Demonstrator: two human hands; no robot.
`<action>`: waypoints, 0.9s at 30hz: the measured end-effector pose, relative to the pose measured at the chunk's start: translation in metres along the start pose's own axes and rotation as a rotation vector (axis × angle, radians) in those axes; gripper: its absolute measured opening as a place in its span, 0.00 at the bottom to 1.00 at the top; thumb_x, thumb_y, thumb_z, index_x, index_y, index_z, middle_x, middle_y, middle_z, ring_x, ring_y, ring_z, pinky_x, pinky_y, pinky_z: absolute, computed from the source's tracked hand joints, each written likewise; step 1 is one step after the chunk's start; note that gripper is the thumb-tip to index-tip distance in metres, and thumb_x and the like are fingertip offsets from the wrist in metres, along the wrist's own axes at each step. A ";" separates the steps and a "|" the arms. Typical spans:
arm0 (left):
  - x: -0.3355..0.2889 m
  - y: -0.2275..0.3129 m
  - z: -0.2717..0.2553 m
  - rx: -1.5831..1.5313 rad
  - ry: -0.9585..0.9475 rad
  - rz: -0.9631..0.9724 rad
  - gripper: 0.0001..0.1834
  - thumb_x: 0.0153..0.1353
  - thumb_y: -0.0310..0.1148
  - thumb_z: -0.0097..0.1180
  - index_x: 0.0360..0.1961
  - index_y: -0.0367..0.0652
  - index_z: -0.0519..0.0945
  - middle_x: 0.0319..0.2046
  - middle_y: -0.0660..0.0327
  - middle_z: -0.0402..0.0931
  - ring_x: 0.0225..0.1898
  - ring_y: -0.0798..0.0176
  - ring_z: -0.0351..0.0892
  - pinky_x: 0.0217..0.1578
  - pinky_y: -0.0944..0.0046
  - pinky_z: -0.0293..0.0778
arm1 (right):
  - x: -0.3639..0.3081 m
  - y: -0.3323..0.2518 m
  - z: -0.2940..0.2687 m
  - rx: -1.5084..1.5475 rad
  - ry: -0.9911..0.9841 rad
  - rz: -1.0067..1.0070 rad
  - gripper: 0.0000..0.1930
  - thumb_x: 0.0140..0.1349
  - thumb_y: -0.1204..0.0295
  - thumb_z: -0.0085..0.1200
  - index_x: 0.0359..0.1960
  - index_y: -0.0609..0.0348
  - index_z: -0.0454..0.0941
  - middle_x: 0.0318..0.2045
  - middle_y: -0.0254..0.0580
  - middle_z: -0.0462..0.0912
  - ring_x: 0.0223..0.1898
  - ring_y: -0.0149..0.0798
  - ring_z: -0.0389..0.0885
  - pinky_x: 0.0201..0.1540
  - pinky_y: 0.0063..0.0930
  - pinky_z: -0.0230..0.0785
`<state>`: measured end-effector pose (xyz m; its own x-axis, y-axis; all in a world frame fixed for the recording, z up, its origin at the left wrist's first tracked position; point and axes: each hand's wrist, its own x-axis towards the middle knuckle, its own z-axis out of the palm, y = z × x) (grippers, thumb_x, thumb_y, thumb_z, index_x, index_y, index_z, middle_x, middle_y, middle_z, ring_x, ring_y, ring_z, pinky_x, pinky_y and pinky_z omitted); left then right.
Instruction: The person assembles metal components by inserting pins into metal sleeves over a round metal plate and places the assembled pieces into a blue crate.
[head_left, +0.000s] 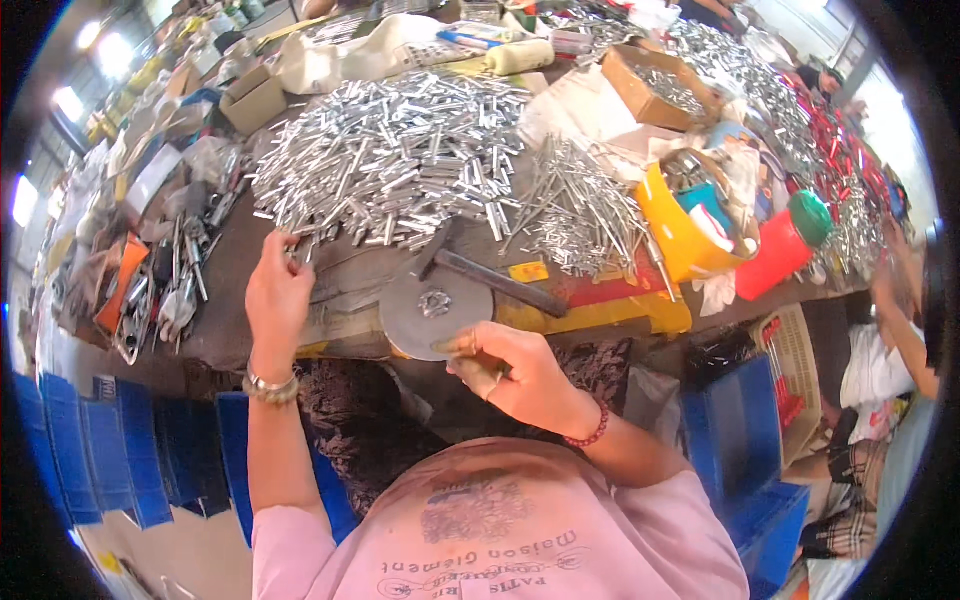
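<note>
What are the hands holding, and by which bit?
I can't tell: the left hand curls near the silver metal tubes, the right hand by the round grey disc, but anything pinched is too unclear to see.

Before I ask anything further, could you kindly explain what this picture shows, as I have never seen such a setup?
There is no robot here, just a person's two bare hands. The single picture comes from a wide fisheye camera on that person's head, looking down, so straight edges bend near the rim. On the worktable lie a large heap of short silvery tubes, a smaller pile of thin rods, a hammer and a grey disc. The left hand is at the heap's near edge; the right hand is by the disc's near edge. Whether either holds a small piece is too unclear to tell.
</note>
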<state>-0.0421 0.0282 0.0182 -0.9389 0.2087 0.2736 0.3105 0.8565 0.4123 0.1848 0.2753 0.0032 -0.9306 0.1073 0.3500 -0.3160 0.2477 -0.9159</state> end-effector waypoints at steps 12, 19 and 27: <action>-0.067 0.032 -0.007 -1.667 -0.391 -0.289 0.23 0.76 0.26 0.62 0.70 0.38 0.75 0.44 0.62 0.86 0.41 0.67 0.92 0.38 0.70 0.90 | 0.082 0.019 -0.116 -1.039 0.123 -0.139 0.07 0.60 0.78 0.62 0.38 0.55 0.87 0.40 0.42 0.85 0.48 0.50 0.87 0.50 0.44 0.81; -0.086 0.064 0.003 -1.102 -0.413 -0.087 0.13 0.67 0.22 0.70 0.51 0.43 0.83 0.37 0.70 0.84 0.33 0.78 0.79 0.34 0.72 0.75 | 0.118 0.047 -0.129 -1.343 -0.180 -0.459 0.02 0.58 0.76 0.61 0.32 0.54 0.82 0.37 0.43 0.81 0.45 0.50 0.84 0.49 0.44 0.78; -0.094 0.066 0.007 -0.892 -0.330 0.098 0.11 0.65 0.20 0.71 0.46 0.40 0.84 0.30 0.69 0.82 0.32 0.77 0.78 0.33 0.71 0.75 | 0.113 0.036 -0.141 -1.242 -0.154 -0.373 0.06 0.57 0.78 0.62 0.35 0.54 0.83 0.37 0.42 0.81 0.45 0.51 0.85 0.50 0.48 0.80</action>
<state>0.0660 0.0684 0.0136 -0.8550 0.4995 0.1395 0.2606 0.1813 0.9483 0.0940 0.4318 0.0374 -0.8623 -0.2508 0.4399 -0.2545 0.9657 0.0516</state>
